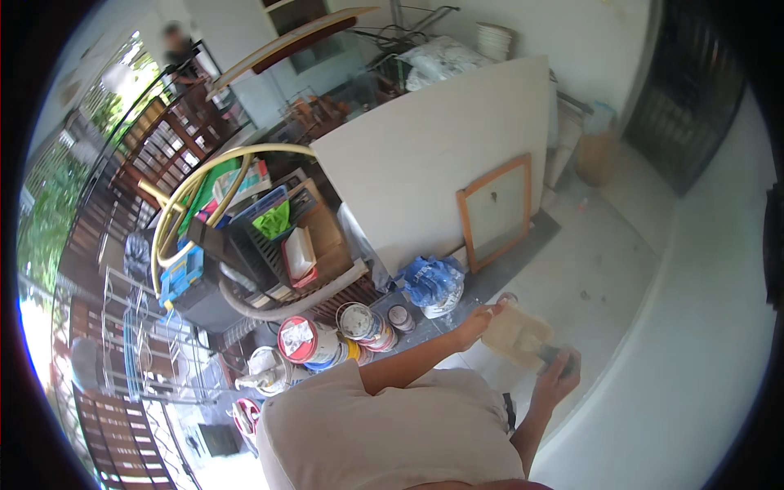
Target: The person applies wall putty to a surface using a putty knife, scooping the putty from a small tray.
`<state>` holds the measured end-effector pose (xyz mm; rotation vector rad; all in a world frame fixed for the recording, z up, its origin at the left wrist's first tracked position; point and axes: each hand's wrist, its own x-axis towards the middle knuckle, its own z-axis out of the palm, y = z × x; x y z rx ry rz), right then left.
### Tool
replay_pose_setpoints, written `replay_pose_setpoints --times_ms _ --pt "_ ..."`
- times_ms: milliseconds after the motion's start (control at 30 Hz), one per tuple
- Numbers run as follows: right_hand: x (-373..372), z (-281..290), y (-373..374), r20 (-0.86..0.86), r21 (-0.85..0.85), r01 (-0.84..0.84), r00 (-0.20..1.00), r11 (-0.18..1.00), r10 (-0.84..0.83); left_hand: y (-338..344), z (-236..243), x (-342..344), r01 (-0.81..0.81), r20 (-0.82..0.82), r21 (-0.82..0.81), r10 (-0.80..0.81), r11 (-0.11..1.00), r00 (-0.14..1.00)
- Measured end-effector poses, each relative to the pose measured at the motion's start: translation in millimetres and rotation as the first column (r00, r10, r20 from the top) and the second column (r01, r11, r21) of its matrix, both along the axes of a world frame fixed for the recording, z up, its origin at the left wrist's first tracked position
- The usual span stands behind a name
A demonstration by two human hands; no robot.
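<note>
My left hand [487,317] is closed on the near left edge of a flat, tan, roughly rectangular board [506,333], slightly blurred. My right hand [563,372] grips a scraper with a dark handle [545,355]. Its pale blade lies over the right part of the board; whether it touches cannot be made out. Both hands are held out in front of my light shirt [384,425], over the pale tiled floor [604,269] and close to the white wall [694,343] on the right.
Paint buckets [306,339] and a tub topped with blue plastic [433,282] stand to my left. A large pale panel [425,147] and a wood-framed board [496,212] lean ahead. Left are piled goods and a wire rack [135,343]. A person [181,61] stands far left.
</note>
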<state>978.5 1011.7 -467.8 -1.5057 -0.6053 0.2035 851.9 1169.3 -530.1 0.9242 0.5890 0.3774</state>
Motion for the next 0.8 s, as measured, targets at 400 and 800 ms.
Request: replay_pose_setpoints --times_ms 400,800 --pt "52 31 -45 -0.022 -0.16 0.162 0.986 0.974 -0.168 -11 -17 102 0.255 0.019 -0.041 -0.255 0.966 0.967" --pt "166 21 -122 0.274 -0.089 0.302 0.924 0.949 -0.268 -104 10 232 0.299 0.033 -0.095 -0.297 0.949 0.954"
